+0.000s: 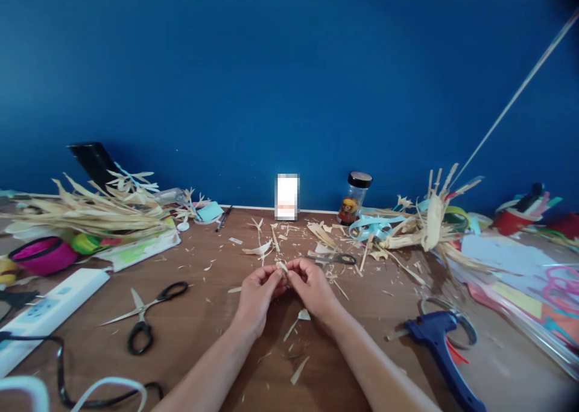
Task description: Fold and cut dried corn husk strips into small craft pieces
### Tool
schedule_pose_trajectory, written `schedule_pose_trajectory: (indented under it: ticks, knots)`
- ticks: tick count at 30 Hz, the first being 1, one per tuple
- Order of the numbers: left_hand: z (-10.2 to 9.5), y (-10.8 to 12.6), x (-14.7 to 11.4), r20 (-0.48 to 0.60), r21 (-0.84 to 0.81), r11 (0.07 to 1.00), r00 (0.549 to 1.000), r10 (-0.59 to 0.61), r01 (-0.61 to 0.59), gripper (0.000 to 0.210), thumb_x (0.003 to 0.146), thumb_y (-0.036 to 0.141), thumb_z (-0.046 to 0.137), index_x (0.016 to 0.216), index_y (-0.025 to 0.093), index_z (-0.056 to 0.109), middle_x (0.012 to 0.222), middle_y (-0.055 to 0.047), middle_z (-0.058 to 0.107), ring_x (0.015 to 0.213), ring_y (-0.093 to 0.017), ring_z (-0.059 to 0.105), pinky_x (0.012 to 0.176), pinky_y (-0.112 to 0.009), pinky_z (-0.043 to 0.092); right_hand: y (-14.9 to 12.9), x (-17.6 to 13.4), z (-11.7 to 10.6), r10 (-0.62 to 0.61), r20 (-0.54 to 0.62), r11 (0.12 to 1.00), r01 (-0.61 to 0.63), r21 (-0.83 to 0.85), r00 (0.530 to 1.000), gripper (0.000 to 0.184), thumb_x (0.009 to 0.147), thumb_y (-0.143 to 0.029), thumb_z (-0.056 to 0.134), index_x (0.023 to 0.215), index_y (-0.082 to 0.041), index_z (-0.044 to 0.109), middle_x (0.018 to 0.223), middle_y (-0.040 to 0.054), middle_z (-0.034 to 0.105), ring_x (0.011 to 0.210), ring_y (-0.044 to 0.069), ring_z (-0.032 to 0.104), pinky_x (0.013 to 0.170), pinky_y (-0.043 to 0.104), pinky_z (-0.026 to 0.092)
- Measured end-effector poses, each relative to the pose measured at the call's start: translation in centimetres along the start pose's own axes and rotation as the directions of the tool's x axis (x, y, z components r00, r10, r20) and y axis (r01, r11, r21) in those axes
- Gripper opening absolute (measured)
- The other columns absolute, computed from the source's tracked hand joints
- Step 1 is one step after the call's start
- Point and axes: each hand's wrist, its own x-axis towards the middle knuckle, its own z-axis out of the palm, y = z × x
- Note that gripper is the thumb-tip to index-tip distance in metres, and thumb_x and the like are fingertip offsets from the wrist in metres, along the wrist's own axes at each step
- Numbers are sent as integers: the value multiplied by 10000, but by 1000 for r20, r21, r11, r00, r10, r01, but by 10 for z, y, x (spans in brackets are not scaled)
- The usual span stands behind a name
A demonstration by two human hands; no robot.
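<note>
Both hands meet over the middle of the table. My left hand [257, 297] and my right hand [315, 290] pinch a small pale strip of dried husk [282, 266] between thumbs and fingers; its lower part is hidden by the fingers. Just beyond my right hand lies a pair of dark-handled scissors [344, 259], partly covered. Husk scraps [299, 371] are scattered below and around the hands. Left of my left hand, black-handled scissors [142, 311] rest with their blades apart. A blue glue gun [436, 333] lies to the right of my right forearm.
A white power strip [52, 309] with black cable sits at left, near a husk pile [104, 216]. At the back stand a bright blurred panel [287, 196] and a black-lidded jar [354, 198]. Blue ribbon [375, 226], a husk bundle [434, 222] and a red cup [515, 221] are at right.
</note>
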Motion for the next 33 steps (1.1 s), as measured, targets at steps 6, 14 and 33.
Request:
schedule_pose_trajectory:
  ticks: [6, 14, 33]
  knots:
    - [0, 1, -2, -10, 75, 997, 1000, 0, 1, 202, 629, 272, 690, 757, 125, 635, 574, 14, 613, 510, -61, 546, 533, -163, 462, -5, -1, -2, -28, -53, 987, 19, -161, 998, 93, 763, -216, 473, 757, -163, 550, 632, -17, 565, 565, 112, 514, 542, 216, 409]
    - [-1, 0, 0, -33, 49, 999, 999, 9, -8, 244, 587, 293, 717, 748, 124, 648, 596, 0, 626, 540, -78, 560, 559, -182, 469, 1, 0, -1, -34, -41, 994, 29, -107, 999, 53, 747, -213, 498, 746, -169, 528, 622, -31, 525, 563, 102, 477, 533, 202, 391]
    - [-2, -4, 2, -22, -13, 1000, 1000, 8, -8, 251, 548, 284, 744, 734, 127, 686, 607, -7, 653, 546, -87, 570, 580, -202, 477, -5, -2, -1, -41, -52, 993, 35, -111, 998, 139, 768, -291, 534, 742, -158, 567, 620, -22, 554, 562, 99, 488, 528, 196, 386]
